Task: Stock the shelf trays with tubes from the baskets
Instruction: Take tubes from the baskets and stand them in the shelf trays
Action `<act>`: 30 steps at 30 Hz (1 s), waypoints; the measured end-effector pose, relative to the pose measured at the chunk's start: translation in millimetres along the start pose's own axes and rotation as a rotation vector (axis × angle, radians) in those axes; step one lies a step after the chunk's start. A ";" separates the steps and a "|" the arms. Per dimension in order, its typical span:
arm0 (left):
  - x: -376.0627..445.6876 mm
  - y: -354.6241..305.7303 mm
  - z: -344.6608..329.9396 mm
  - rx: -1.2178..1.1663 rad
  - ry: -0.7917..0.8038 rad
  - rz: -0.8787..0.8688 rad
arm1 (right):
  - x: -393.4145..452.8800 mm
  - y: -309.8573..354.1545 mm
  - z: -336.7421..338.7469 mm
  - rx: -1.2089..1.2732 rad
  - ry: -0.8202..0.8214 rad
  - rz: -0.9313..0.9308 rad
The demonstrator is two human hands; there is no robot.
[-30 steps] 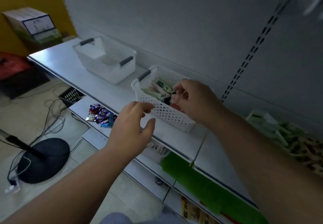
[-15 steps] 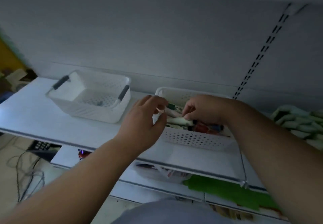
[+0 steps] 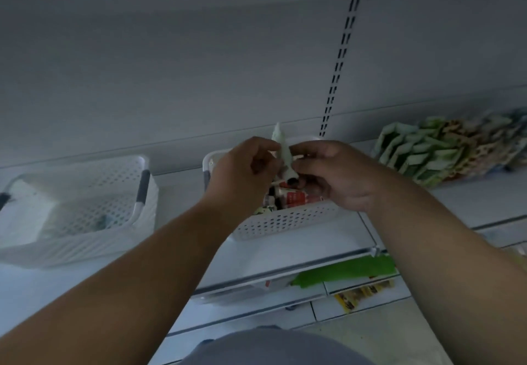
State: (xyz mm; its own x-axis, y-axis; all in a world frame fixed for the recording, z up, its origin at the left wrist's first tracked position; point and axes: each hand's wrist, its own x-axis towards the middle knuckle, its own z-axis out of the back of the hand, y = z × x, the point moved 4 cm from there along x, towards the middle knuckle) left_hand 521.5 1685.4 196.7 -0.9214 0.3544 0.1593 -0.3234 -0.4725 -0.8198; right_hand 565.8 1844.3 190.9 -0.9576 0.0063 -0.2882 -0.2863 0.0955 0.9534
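Above the right-hand basket [image 3: 288,223], both hands hold one pale green tube [image 3: 282,151] upright.

Left hand [image 3: 242,173] and right hand [image 3: 336,173] meet over the basket's open top, fingers of each curled round the tube from either side; its narrow end points up toward the shelf's back panel [image 3: 199,79] and its dark cap end hangs just over the other tubes [image 3: 293,198] lying inside, red and white among them. Well to the left on the same shelf [image 3: 285,253] stands a second white basket [image 3: 85,216] with grey handles, its contents too dim to tell. Green packets [image 3: 427,153] lean in a row at the far right.
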 end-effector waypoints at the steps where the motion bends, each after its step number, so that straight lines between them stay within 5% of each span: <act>1: -1.2 -0.1 -0.3 0.013 0.032 -0.023 | 0.3 -2.1 -0.3 0.034 -0.008 0.003; 4: 0.3 10.2 2.9 0.125 0.156 -0.064 | 0.8 -6.5 4.0 0.056 -0.088 0.013; 9: 7.9 31.1 -11.1 0.535 0.645 -0.034 | -0.1 -8.0 6.9 -0.120 -0.174 0.068; 14: 20.8 34.2 -18.0 0.573 0.770 0.006 | -6.1 -6.9 6.1 -0.168 -0.204 0.134; 18: 20.5 29.4 -13.6 0.582 0.657 -0.055 | -15.5 -5.1 9.6 -0.240 -0.228 0.201; 25: -8.5 -13.9 8.5 0.202 0.136 -0.178 | -43.4 2.2 26.4 -0.255 -0.266 0.332; 30: -37.4 -67.4 -20.1 0.101 0.066 -0.273 | -82.0 10.4 61.0 -0.279 -0.348 0.438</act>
State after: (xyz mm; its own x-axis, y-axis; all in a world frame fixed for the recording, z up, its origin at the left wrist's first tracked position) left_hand 582.1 1720.2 234.9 -0.7826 0.5293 0.3278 -0.5803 -0.4294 -0.6920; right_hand 643.4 1905.5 218.9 -0.9343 0.3148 0.1673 0.0872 -0.2531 0.9635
